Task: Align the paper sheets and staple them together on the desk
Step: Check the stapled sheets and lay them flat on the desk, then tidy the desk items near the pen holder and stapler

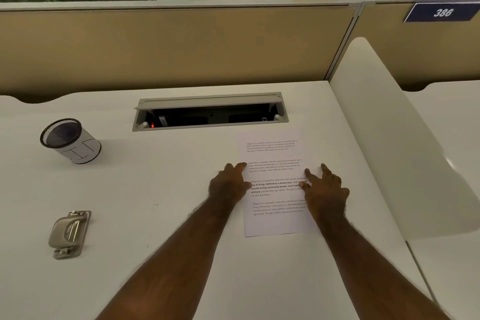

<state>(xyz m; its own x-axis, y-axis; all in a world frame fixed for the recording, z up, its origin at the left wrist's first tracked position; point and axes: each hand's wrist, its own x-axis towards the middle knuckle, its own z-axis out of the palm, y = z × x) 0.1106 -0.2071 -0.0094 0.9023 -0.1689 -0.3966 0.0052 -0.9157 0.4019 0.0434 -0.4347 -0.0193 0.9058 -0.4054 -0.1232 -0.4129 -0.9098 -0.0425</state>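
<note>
White printed paper sheets (272, 153) lie flat on the white desk (168, 189), right of centre, looking like one neat stack. My left hand (230, 184) rests against the stack's left edge, fingers spread and touching the paper. My right hand (324, 187) lies on the stack's right edge, fingers apart, covering part of the text. Neither hand grips anything. A beige metal stapler-like tool (69, 234) lies at the desk's left, far from both hands.
A mesh pen cup (70, 140) wrapped in white paper stands at the back left. An open cable tray slot (210, 112) is sunk into the desk just behind the paper. A white divider panel (389, 143) rises on the right. A tan partition wall (168, 47) closes the back.
</note>
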